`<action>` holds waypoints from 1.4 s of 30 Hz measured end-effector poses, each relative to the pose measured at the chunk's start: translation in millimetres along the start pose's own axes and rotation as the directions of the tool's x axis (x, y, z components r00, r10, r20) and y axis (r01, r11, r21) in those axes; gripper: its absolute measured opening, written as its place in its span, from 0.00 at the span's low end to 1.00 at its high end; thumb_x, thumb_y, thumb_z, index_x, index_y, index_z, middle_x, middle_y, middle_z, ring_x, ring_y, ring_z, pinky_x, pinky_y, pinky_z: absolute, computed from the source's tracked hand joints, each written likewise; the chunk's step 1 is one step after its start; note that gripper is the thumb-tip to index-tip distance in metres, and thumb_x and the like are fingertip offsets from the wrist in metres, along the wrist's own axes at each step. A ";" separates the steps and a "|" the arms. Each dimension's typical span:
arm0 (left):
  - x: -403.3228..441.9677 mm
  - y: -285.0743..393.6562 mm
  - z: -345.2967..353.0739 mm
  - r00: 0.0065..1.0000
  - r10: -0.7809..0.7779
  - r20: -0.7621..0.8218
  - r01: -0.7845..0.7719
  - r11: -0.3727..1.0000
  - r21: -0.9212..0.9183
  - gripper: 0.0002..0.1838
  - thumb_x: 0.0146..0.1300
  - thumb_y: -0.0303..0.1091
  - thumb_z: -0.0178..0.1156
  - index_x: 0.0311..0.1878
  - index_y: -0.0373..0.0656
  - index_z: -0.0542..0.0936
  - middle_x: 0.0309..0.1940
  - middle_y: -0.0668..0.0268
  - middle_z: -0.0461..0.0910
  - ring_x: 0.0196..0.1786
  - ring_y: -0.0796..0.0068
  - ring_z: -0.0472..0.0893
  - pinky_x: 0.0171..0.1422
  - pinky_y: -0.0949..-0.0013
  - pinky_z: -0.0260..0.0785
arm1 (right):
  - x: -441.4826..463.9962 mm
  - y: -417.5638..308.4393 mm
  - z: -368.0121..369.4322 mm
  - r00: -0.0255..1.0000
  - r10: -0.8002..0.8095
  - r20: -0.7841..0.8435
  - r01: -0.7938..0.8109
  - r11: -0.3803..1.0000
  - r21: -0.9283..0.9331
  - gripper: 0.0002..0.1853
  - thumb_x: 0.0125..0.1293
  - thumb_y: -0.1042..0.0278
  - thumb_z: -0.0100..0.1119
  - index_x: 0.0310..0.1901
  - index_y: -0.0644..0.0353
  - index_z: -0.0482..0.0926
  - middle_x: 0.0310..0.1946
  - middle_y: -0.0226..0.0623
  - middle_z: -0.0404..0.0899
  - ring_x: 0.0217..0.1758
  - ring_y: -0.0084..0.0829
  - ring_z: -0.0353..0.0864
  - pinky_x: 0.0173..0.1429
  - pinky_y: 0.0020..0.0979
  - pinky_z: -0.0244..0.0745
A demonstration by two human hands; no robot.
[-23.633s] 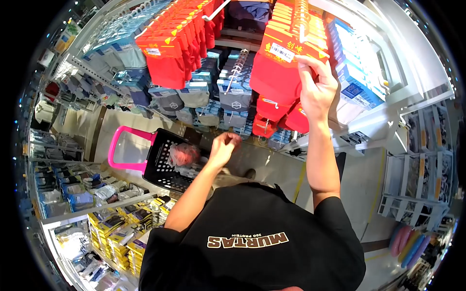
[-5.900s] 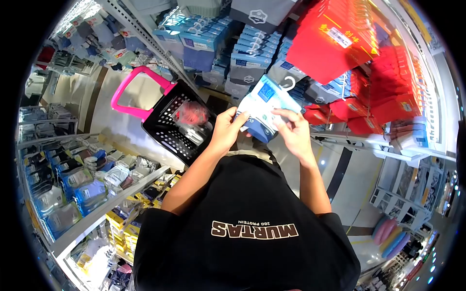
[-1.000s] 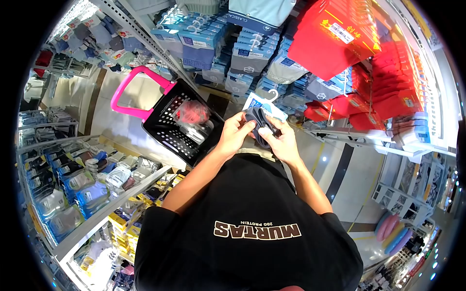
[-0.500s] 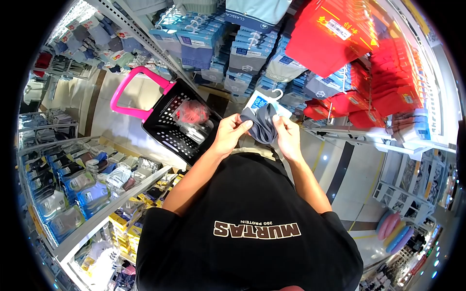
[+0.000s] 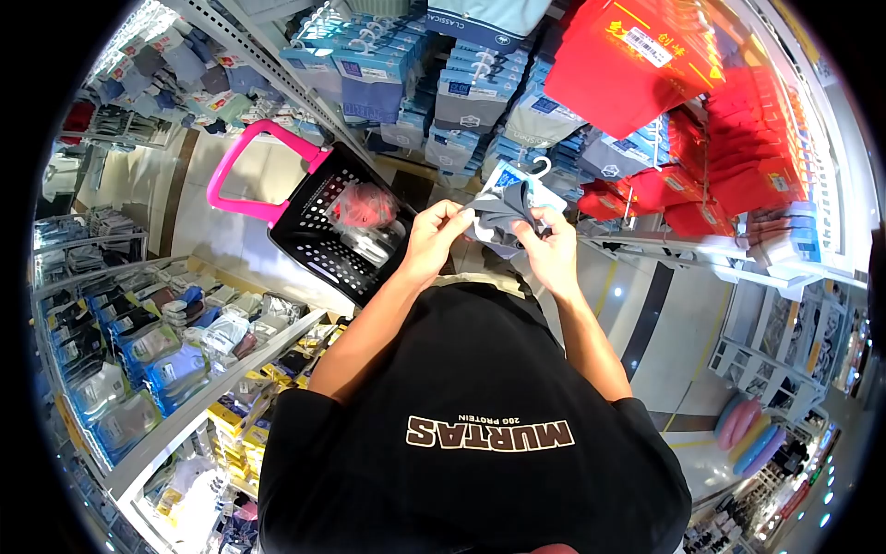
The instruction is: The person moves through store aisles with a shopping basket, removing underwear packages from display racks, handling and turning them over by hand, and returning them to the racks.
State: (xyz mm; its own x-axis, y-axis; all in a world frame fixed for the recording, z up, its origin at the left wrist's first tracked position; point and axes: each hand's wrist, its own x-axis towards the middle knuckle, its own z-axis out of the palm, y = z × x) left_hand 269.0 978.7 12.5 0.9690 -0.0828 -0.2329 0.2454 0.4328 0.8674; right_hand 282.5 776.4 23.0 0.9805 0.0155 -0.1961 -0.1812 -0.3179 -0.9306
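Folded dark grey underpants point(image 5: 503, 214) hang from a blue-and-white card point(image 5: 506, 175) with a small white hook point(image 5: 541, 167). My left hand point(image 5: 434, 242) pinches their left edge between thumb and fingers. On the right side, my right hand point(image 5: 551, 251) grips the cloth, its thumb pressed on the front. Between the two hands the fabric bunches into folds, and a paler layer shows under it. Both hands are in front of my black shirt, just below the hanging rack.
To the left stands a black shopping basket point(image 5: 318, 208) with a pink handle point(image 5: 218, 177), holding a red item in clear plastic point(image 5: 362, 205). Blue-carded packs point(image 5: 475, 102) and red garments point(image 5: 628, 65) hang ahead. Sock bins point(image 5: 138, 360) line the lower left.
The grey underpants have been turned and spread, with their folds now fanned differently. My right thumb has shifted inward over the cloth, and both hands have risen slightly.
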 end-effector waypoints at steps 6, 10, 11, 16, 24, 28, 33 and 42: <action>1.9 -9.0 -6.6 0.998 -0.023 -0.050 0.023 1.000 -0.004 0.13 0.70 0.35 0.61 0.28 0.43 0.74 0.28 0.73 0.78 0.32 0.85 0.74 0.41 0.76 0.69 | 0.1 -17.3 3.6 0.980 -0.199 0.006 0.198 0.977 -0.072 0.13 0.62 0.68 0.68 0.46 0.62 0.83 0.42 0.35 0.79 0.41 0.22 0.75 0.44 0.25 0.71; 9.6 -41.0 -30.7 0.977 -0.092 -0.194 0.115 0.988 0.108 0.16 0.71 0.39 0.59 0.30 0.40 0.75 0.27 0.69 0.80 0.28 0.83 0.76 0.36 0.76 0.69 | 18.7 -35.3 2.0 0.960 -0.279 0.005 0.278 0.956 -0.088 0.12 0.65 0.69 0.65 0.49 0.58 0.85 0.45 0.38 0.82 0.49 0.28 0.77 0.54 0.28 0.71; 7.4 -48.6 -39.6 0.969 -0.121 -0.214 0.158 0.974 0.165 0.16 0.71 0.40 0.59 0.30 0.39 0.76 0.27 0.68 0.80 0.28 0.83 0.77 0.36 0.76 0.70 | 28.6 -39.3 0.6 0.950 -0.312 0.008 0.309 0.937 -0.162 0.11 0.65 0.70 0.64 0.49 0.58 0.85 0.43 0.39 0.83 0.48 0.28 0.78 0.53 0.28 0.71; -20.9 -58.6 -62.5 0.952 -0.167 -0.257 0.237 0.934 0.268 0.14 0.71 0.40 0.59 0.34 0.39 0.79 0.30 0.68 0.81 0.31 0.82 0.80 0.36 0.78 0.72 | 98.1 -33.2 12.9 0.930 -0.340 0.138 0.357 0.925 -0.131 0.10 0.66 0.77 0.55 0.42 0.62 0.86 0.38 0.40 0.85 0.44 0.30 0.79 0.50 0.28 0.72; -26.2 -53.5 -85.5 0.909 -0.089 -0.406 0.211 0.940 0.267 0.14 0.71 0.40 0.60 0.35 0.39 0.79 0.29 0.69 0.81 0.31 0.83 0.79 0.36 0.77 0.71 | 173.1 -24.7 36.6 0.815 -0.540 0.211 0.579 0.777 -0.248 0.09 0.66 0.77 0.55 0.38 0.58 0.86 0.31 0.40 0.84 0.38 0.38 0.78 0.47 0.33 0.71; -2.9 -34.5 -136.1 0.845 0.143 -0.516 0.147 0.865 0.480 0.12 0.66 0.35 0.63 0.35 0.34 0.80 0.27 0.66 0.81 0.31 0.78 0.78 0.39 0.71 0.71 | 193.5 -7.1 43.7 0.820 -0.520 0.239 0.570 0.779 -0.263 0.08 0.64 0.76 0.58 0.39 0.57 0.87 0.31 0.39 0.83 0.33 0.37 0.77 0.43 0.31 0.71; 36.0 68.4 -228.7 0.635 0.584 -0.505 0.252 0.461 0.851 0.15 0.58 0.38 0.66 0.42 0.37 0.80 0.38 0.52 0.82 0.44 0.56 0.82 0.51 0.60 0.74 | 186.5 2.9 51.9 0.852 -0.463 0.244 0.509 0.841 -0.181 0.10 0.64 0.75 0.62 0.47 0.60 0.84 0.44 0.38 0.80 0.44 0.31 0.80 0.44 0.27 0.75; 91.5 168.7 -347.0 0.687 0.363 -0.629 0.712 -0.162 0.684 0.30 0.58 0.39 0.65 0.65 0.49 0.69 0.64 0.60 0.70 0.68 0.57 0.68 0.66 0.47 0.64 | 167.7 10.5 30.5 0.891 -0.388 0.237 0.439 0.869 -0.228 0.24 0.62 0.70 0.67 0.60 0.55 0.75 0.68 0.47 0.61 0.63 0.44 0.72 0.53 0.35 0.80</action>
State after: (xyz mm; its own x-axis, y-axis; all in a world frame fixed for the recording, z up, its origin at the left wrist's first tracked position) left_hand 389.0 1355.7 -15.1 0.7367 0.6652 -0.1218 0.6697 -0.7426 -0.0052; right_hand 442.7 804.5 -29.2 0.9253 0.3620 0.1130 0.2906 -0.4857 -0.8244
